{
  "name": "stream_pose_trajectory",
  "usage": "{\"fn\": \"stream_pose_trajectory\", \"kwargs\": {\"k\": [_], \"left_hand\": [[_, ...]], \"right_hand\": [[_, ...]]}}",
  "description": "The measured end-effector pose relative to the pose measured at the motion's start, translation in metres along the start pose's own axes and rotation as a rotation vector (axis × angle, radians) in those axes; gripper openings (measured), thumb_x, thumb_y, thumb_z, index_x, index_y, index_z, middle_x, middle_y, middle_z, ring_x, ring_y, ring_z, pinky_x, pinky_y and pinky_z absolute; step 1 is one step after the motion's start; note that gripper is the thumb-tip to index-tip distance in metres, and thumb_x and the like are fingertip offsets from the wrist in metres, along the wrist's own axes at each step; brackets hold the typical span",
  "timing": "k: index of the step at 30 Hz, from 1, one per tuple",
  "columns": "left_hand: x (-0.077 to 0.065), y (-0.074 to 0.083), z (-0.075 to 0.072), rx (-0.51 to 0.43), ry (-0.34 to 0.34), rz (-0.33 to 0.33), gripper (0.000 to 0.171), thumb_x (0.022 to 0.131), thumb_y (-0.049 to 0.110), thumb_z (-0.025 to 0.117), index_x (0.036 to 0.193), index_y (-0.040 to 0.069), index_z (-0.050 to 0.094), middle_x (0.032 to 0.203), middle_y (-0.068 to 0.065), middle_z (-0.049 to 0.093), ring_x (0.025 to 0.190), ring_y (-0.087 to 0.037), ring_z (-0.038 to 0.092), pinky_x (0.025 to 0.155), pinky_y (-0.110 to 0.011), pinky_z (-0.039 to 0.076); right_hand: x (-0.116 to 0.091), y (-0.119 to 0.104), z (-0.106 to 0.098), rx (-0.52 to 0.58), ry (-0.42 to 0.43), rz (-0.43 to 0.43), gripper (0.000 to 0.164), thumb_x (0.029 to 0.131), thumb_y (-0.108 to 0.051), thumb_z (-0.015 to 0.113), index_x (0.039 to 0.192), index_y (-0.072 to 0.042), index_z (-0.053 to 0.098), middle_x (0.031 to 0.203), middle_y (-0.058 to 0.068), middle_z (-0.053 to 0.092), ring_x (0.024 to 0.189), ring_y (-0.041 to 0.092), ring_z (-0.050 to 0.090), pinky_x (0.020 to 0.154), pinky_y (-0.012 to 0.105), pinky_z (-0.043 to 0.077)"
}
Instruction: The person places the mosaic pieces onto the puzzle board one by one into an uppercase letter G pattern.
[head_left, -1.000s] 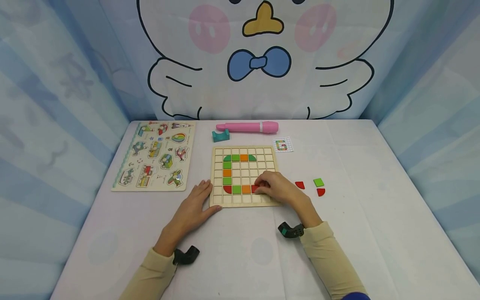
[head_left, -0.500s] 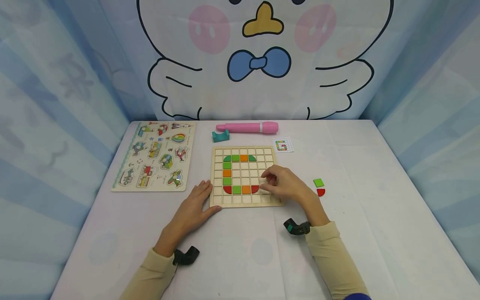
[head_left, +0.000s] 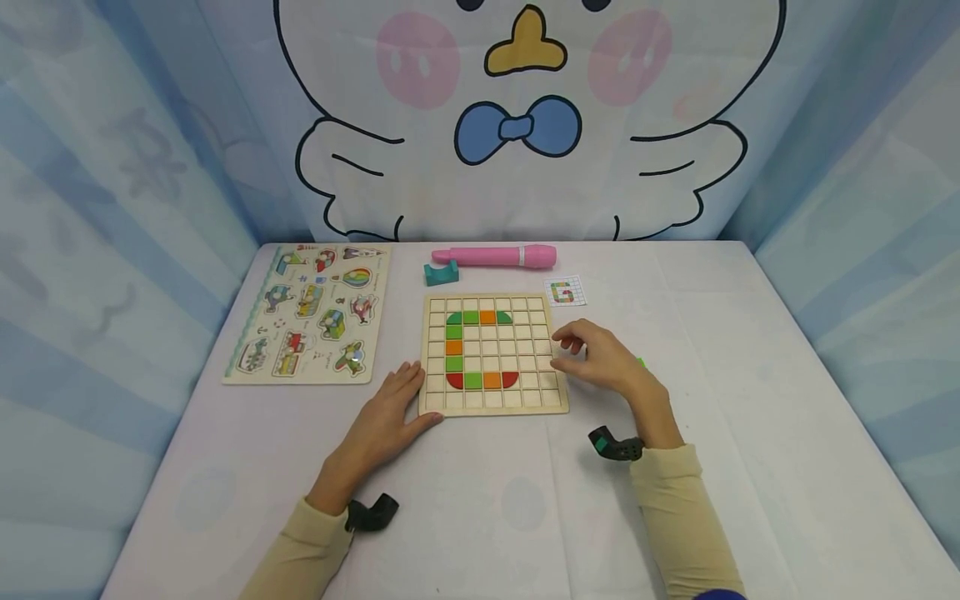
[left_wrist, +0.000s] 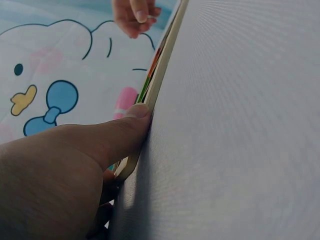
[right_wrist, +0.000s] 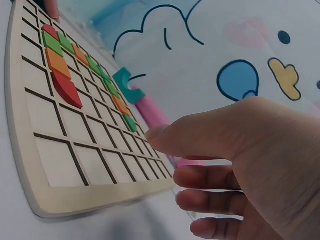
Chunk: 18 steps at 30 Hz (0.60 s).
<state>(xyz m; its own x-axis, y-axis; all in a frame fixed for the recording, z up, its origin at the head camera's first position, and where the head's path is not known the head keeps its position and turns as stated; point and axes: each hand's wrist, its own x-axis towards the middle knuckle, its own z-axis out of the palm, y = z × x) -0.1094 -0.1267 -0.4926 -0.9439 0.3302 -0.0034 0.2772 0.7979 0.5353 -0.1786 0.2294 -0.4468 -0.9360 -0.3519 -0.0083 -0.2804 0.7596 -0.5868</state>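
Observation:
A wooden grid board (head_left: 540,404) holds green, orange and red tiles set in a C shape. At the C's lower right end lies a red rounded tile (head_left: 510,380), also in the right wrist view (right_wrist: 67,91). My left hand (head_left: 382,425) rests against the board's lower left corner, fingers along its left edge and thumb at its front edge. My right hand (head_left: 600,358) hovers at the board's right edge with loosely bent fingers and nothing between them. Behind it a sliver of a green tile (head_left: 641,362) shows; any other loose tiles there are hidden.
A small pattern card (head_left: 565,291) lies beyond the board's upper right corner. Behind the board are a pink pen-shaped stick (head_left: 495,257) and a teal holder (head_left: 442,273). A picture puzzle board (head_left: 307,317) lies at the left. A cartoon curtain backs the table.
My right hand has let go of the red rounded tile in the grid and moved right, off the C, now covering the loose red tiles. My left hand has stayed put.

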Motion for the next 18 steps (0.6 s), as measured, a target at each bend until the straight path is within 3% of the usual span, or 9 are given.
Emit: {"fn": "stream_pose_trajectory", "kwargs": {"k": [11, 18], "left_hand": [[0.0, 0.0, 0.0, 0.003, -0.009, -0.008, 0.084, 0.091, 0.048, 0.07, 0.153, 0.001, 0.038, 0.162, -0.014, 0.035, 0.154, -0.032, 0.026, 0.126, -0.05, 0.026], [-0.001, 0.001, 0.0, 0.001, -0.003, -0.005, 0.084, 0.091, 0.049, 0.069, 0.153, 0.001, 0.039, 0.162, -0.014, 0.035, 0.154, -0.032, 0.026, 0.127, -0.05, 0.025]], "right_hand": [[-0.01, 0.025, -0.019, 0.029, 0.024, 0.153, 0.045, 0.09, -0.028, 0.073, 0.129, -0.008, 0.06, 0.121, 0.011, 0.062, 0.105, 0.026, 0.056, 0.082, 0.036, 0.05], [-0.016, 0.04, -0.03, 0.047, 0.042, 0.19, 0.046, 0.091, -0.026, 0.071, 0.13, -0.006, 0.059, 0.122, 0.014, 0.061, 0.106, 0.029, 0.055, 0.087, 0.039, 0.05]]}}
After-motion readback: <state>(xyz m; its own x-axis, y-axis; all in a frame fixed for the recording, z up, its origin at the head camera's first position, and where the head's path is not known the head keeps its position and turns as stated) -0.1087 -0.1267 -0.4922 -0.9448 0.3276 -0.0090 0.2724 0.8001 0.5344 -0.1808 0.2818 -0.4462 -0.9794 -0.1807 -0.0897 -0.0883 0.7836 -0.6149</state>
